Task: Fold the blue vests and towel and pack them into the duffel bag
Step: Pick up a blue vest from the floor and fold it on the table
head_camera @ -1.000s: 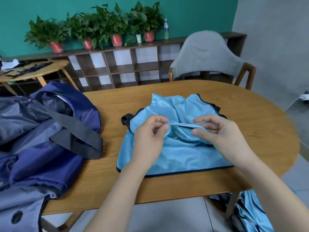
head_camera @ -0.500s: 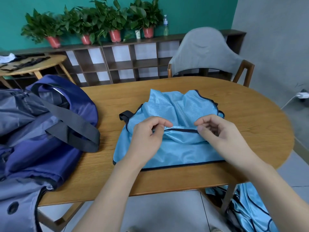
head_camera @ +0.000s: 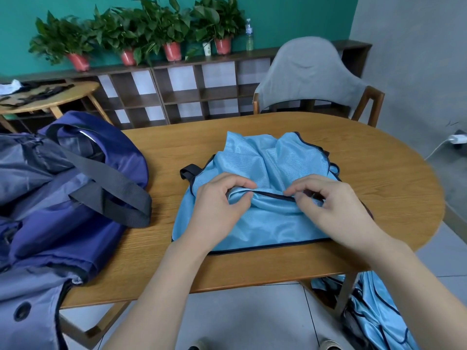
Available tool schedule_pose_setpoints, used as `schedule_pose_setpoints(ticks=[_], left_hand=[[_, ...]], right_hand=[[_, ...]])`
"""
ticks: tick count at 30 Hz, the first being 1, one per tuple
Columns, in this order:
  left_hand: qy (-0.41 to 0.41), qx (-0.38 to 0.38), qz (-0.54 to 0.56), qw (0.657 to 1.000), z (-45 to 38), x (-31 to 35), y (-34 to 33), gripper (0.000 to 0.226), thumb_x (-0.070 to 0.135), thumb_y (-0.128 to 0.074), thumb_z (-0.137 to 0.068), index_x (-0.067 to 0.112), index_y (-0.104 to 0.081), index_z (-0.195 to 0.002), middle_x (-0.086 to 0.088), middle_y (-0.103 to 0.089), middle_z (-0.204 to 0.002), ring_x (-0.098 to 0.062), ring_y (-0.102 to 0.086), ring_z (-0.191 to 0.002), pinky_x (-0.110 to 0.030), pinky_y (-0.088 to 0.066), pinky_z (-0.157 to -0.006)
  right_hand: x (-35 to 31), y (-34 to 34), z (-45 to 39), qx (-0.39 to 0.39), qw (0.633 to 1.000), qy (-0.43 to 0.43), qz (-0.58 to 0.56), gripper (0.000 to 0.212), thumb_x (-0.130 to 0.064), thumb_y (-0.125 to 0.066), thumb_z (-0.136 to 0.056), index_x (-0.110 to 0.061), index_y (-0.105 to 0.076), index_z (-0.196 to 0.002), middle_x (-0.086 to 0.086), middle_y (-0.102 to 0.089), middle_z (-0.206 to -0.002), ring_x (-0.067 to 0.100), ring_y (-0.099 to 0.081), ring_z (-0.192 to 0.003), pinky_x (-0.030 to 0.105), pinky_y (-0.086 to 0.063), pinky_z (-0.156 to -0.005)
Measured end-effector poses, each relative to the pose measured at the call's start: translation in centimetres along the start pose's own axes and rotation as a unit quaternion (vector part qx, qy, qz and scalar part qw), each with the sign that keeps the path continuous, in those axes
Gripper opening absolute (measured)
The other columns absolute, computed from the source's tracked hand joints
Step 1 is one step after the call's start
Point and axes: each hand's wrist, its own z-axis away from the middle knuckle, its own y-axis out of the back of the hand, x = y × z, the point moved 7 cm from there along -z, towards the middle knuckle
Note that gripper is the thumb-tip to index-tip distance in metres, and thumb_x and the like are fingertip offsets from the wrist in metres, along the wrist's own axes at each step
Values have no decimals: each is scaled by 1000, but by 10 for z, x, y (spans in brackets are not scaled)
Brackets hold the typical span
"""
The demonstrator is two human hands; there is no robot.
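A light blue vest [head_camera: 267, 223] with dark trim lies crumpled on the wooden table [head_camera: 379, 178]. My left hand [head_camera: 217, 210] pinches a fold of its dark-edged hem at the middle. My right hand [head_camera: 331, 205] pinches the same hem a little to the right. The navy and grey duffel bag [head_camera: 58, 198] lies open on the table's left end, its dark strap [head_camera: 113, 188] draped across it. More blue vests [head_camera: 374, 309] are heaped on the floor under the table's right corner. No towel shows.
A grey-backed wooden chair [head_camera: 310, 79] stands behind the table. A low shelf unit [head_camera: 192, 92] with potted plants lines the teal wall. A small round table [head_camera: 45, 99] sits at the far left. A charger and cable [head_camera: 452, 140] lie on the floor at right.
Both hands have drawn the hem fold lower and closer to the vest's front edge. The view has shifted slightly; the bag has not moved.
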Motion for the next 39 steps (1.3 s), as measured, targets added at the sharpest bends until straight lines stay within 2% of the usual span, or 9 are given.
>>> schedule_pose_setpoints(ticks=[2,4,11,18,22,28,32,35,39], left_hand=[[10,2,16,1000,-1,-2,1,21,10,-78,-85,29,-76,-93,16,-72,-97,-7,-68,-97,-30,-54,-88],[29,0,23,999,-1,-4,1,21,14,-79,-86,34,-75,-91,18,-73,-95,-8,-68,-93,-33,-54,-84],[39,3,39,998,0,-6,3,18,22,-72,-93,41,-71,-92,20,-74,-94,-4,-68,-96,-41,-55,-87],[-32,-46,-38,998,5,9,-12,26,35,-86,-78,37,-74,-100,14,-72,-96,-3,-64,-95,-10,-44,-85],[-141,-4,-118,983,10,22,-21,20,30,-83,-82,28,-76,-101,16,-73,-94,-2,-64,-90,-34,-50,-90],[-183,59,-140,971,13,29,-8,11,22,-73,-90,21,-79,-99,11,-75,-88,-6,-65,-82,-25,-46,-87],[-197,39,-164,966,16,26,-4,17,24,-65,-93,18,-78,-103,12,-76,-93,-4,-66,-87,-28,-49,-88],[-200,15,-190,961,16,20,5,17,17,-69,-93,18,-77,-108,13,-74,-100,-4,-65,-95,-31,-50,-90],[-197,23,-215,956,13,14,27,20,12,-70,-94,15,-76,-113,8,-71,-107,-9,-60,-102,-23,-46,-95]], right_hand=[[-1,-4,0,-5,1000,1,24,10,-23,-77,-87,-28,-75,-95,-19,-70,-99,1,-61,-94,9,-42,-81],[2,-7,0,-12,998,4,56,22,-29,-82,-82,-31,-72,-101,-21,-68,-102,-1,-59,-94,6,-40,-80],[0,-7,0,11,996,50,78,17,-12,-78,-86,-23,-77,-99,-16,-72,-98,-6,-62,-100,3,-40,-87],[-11,-6,0,29,996,66,46,12,-27,-76,-87,-19,-80,-96,-14,-74,-89,-2,-66,-89,8,-46,-77],[-13,-9,0,12,996,79,48,18,-34,-71,-89,-20,-80,-98,-12,-75,-87,3,-67,-85,14,-48,-75],[-9,1,0,10,993,86,79,19,-30,-71,-90,-20,-79,-104,-15,-74,-95,1,-66,-93,19,-50,-85],[-6,18,5,37,991,85,95,24,-36,-70,-85,-20,-80,-100,-16,-74,-96,-1,-67,-95,18,-50,-89],[-9,31,7,44,987,107,108,21,-26,-71,-86,-15,-80,-101,-15,-71,-99,1,-64,-98,15,-48,-93],[-1,49,12,67,962,150,217,21,-7,-78,-82,-13,-80,-102,-4,-75,-100,16,-66,-94,36,-55,-90]])
